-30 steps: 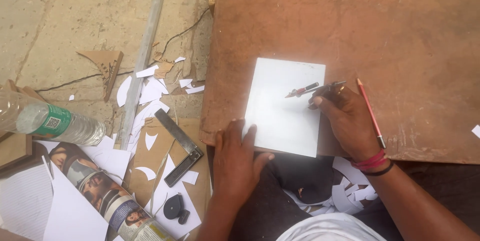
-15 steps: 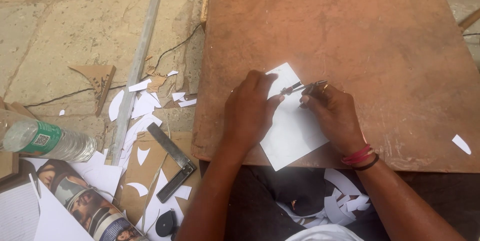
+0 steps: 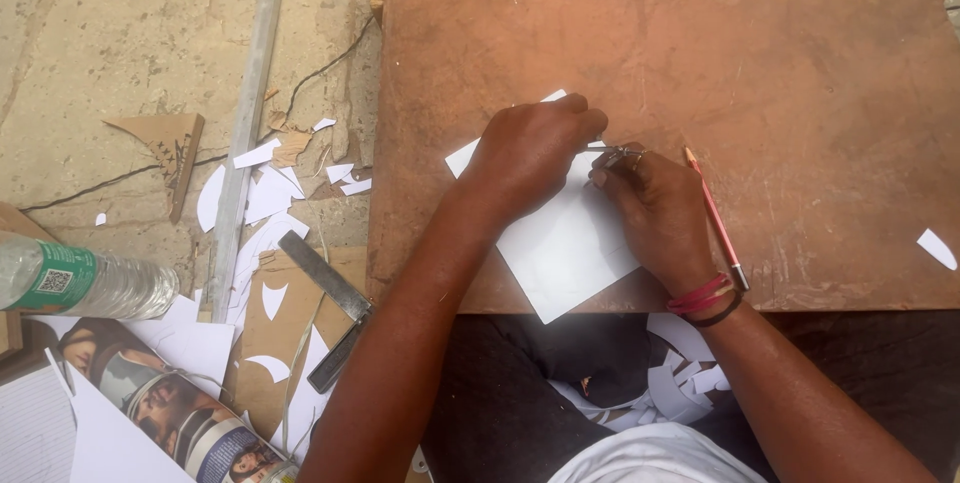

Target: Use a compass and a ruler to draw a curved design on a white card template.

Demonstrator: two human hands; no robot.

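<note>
White paper sheet [image 3: 565, 243] lies on the brown bench [image 3: 760, 63], overhanging its near edge. Left hand [image 3: 525, 158] presses it flat, fingers curled together. Right hand [image 3: 655, 213] pinches a small metal tool [image 3: 618, 153]. Red pencil [image 3: 715, 215] lies beside.

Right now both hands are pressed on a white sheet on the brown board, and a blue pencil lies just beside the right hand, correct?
Not quite: the pencil is red, not blue, as the head view shows. The rest holds: the left hand and right hand are on the white sheet on the brown board.
</note>
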